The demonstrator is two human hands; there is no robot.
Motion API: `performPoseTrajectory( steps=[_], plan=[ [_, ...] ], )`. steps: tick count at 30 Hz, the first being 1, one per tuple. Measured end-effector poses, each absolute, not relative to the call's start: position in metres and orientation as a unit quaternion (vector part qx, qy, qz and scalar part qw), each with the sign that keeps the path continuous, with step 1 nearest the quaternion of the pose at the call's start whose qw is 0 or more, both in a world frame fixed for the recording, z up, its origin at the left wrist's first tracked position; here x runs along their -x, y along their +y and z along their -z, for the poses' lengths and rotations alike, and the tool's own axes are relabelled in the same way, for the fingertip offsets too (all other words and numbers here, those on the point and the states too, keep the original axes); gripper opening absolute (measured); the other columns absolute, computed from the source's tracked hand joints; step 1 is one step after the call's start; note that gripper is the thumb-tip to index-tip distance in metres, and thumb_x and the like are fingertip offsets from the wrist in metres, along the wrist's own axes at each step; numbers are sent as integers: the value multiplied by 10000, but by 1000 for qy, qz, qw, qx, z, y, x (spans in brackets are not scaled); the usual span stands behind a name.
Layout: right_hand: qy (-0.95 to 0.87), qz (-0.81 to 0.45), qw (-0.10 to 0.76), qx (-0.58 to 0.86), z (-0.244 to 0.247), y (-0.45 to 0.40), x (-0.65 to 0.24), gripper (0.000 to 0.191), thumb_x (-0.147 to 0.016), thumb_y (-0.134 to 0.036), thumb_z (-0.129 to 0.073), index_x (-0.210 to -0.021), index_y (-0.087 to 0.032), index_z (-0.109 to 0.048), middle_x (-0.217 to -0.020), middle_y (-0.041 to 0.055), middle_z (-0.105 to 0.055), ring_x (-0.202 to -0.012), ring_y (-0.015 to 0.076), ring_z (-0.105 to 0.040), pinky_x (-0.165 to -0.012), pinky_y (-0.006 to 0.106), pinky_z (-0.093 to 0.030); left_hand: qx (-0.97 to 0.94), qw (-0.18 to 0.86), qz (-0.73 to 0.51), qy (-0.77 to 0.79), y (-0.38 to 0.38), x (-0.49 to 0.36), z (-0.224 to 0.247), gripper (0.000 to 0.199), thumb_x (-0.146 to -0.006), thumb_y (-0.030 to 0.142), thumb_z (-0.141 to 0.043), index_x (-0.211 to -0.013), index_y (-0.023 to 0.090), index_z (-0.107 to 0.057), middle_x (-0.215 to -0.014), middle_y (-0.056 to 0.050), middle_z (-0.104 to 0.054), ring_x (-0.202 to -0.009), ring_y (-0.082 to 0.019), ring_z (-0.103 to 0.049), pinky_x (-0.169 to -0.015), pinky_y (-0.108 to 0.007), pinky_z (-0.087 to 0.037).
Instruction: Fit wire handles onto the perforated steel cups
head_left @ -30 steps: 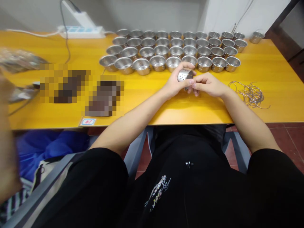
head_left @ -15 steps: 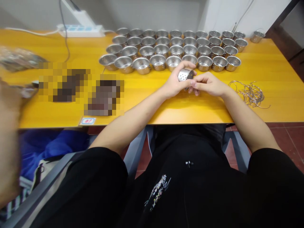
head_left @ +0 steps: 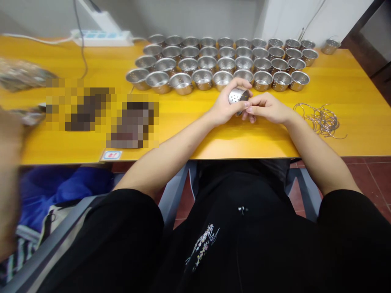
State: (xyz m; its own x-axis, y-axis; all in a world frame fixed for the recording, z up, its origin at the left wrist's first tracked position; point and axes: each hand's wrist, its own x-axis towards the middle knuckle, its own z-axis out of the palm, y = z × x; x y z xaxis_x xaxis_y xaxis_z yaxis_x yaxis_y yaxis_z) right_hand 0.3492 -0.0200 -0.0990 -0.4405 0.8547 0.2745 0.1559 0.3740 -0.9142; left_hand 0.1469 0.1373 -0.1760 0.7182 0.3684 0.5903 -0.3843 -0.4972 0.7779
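Above the table, my left hand [head_left: 224, 106] is wrapped round a small perforated metal cup [head_left: 237, 96], which lies tipped on its side with its holed face showing. My right hand [head_left: 269, 108] meets it at the cup's right edge, thumb and fingers pinched together. What sits in that pinch is too small to make out. Right of my right hand lies a tangled heap of thin bent metal wires [head_left: 325, 121]. Beyond both hands stand several rows of similar metal cups [head_left: 202, 80], open side up.
One cup with a wire handle [head_left: 330, 46] stands apart at the back right. A white power strip [head_left: 102, 38] lies at the back left. Two pixelated dark objects [head_left: 131, 126] and a small label [head_left: 112, 155] are on the left. Another person's blurred arm [head_left: 9, 183] is at far left.
Both hands and the cup keep nearly the same pose. The view has shifted very slightly, and the other person's arm has moved a little to the left.
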Motion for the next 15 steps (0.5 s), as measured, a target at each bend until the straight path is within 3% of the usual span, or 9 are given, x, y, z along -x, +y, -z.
performPoseTrajectory(
  steps=[10,15],
  plan=[
    [-729,-441,393,346,101,-19,-350,666,-1179,-794,-983,-1075,-138,-933,-933,68,-891,-707,122,-743,-699,231,-615,-759,543,-357,29,128,-145,166,1107,-822,1078,-1029,-1513,277,-703,-1368,-114,-831,-1004,-241,-824,-917,-426,-706],
    [-726,-443,391,351,100,-20,-349,705,-1121,-845,-1014,-1063,-146,-934,-905,63,-880,-709,131,-747,-689,234,-616,-760,533,-370,37,127,-147,163,1145,-757,1099,-1036,-1490,274,-730,-1411,-132,-834,-1146,-288,-841,-989,-450,-721]
  ],
)
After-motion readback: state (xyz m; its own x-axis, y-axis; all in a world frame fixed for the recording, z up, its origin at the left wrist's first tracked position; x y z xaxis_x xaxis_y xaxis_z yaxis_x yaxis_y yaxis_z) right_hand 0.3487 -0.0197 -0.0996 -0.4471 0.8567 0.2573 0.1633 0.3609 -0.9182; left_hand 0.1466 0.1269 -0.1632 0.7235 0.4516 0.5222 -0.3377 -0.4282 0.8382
